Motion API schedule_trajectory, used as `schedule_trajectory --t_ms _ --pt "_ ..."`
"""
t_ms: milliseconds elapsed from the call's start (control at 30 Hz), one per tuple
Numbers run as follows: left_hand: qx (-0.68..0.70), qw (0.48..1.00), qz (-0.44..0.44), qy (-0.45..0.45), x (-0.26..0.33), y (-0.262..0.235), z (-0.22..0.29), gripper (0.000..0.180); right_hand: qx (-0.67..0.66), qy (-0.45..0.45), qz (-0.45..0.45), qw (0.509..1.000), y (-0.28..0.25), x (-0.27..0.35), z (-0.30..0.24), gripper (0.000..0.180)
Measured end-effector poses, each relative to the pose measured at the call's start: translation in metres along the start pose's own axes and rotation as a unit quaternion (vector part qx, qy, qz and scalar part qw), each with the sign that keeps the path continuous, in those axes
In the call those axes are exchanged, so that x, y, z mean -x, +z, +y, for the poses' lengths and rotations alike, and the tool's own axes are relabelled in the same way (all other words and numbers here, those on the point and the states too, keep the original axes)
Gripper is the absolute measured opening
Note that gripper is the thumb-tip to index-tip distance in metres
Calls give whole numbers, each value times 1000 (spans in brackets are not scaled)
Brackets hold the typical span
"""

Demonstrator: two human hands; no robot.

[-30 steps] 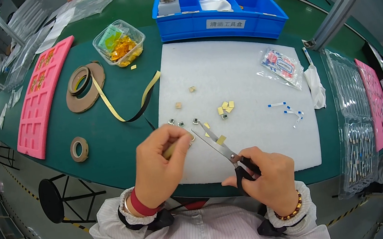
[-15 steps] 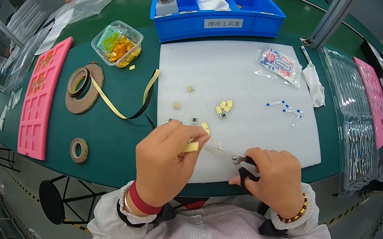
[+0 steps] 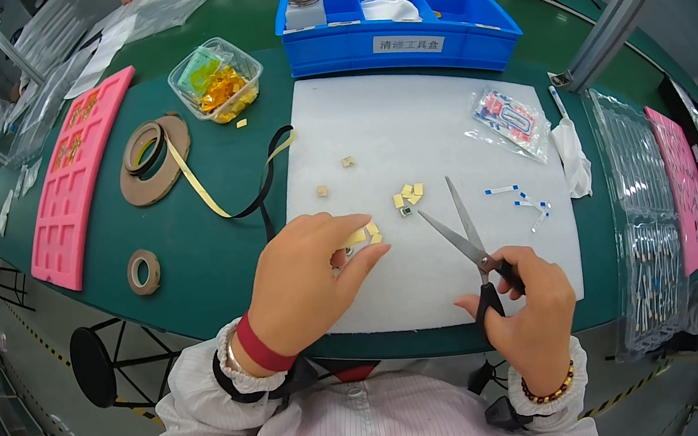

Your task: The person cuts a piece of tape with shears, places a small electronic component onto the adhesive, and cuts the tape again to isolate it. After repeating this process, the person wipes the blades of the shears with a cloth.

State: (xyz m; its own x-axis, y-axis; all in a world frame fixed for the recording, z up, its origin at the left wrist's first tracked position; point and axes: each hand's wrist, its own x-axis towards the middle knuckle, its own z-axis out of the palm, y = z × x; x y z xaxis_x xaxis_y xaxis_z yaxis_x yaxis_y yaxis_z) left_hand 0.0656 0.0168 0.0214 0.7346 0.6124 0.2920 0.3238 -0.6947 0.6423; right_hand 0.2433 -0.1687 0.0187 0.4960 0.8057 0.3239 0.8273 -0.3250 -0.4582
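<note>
A green table (image 3: 215, 239) is covered at its centre by a white mat (image 3: 406, 118). At the far edge a blue bin (image 3: 431, 45) is placed, with a metal dispenser (image 3: 303, 8) and a white cloth (image 3: 389, 9) inside. A clear tub (image 3: 216, 79) of yellow bits is set to its left. A pink tray (image 3: 74, 179) is laid at far left, beside a tape roll (image 3: 145, 150). A smaller roll (image 3: 143, 272) is seen nearer. A plastic bag (image 3: 511, 119) is laid on the mat's right.

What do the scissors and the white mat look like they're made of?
Scissors: bare metal blades, grey with a dull shine; black handles, probably plastic. Mat: white, matte, no glare, likely foam or felt; the picture can't settle which.
</note>
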Motion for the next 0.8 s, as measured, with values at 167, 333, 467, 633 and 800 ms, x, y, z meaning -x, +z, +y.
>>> schedule_trajectory --t_ms 167,333,467,633,800 --pt "170 985 -9 -22 19 2 4 15 -302 22 -43 952 23 -6 -15 47" --pt "160 984 -78 -3 28 4 15 7 -417 -8 -46 908 46 -14 -22 48" --pt "158 982 -104 -13 31 1 19 5 -424 23 -52 904 47 -17 -31 39" --pt "240 967 -22 -86 35 5 10 8 -418 37 -61 906 43 -15 -30 41" --pt "336 929 17 -154 34 2 8 10 -286 -21 -140 948 23 -11 -25 53"
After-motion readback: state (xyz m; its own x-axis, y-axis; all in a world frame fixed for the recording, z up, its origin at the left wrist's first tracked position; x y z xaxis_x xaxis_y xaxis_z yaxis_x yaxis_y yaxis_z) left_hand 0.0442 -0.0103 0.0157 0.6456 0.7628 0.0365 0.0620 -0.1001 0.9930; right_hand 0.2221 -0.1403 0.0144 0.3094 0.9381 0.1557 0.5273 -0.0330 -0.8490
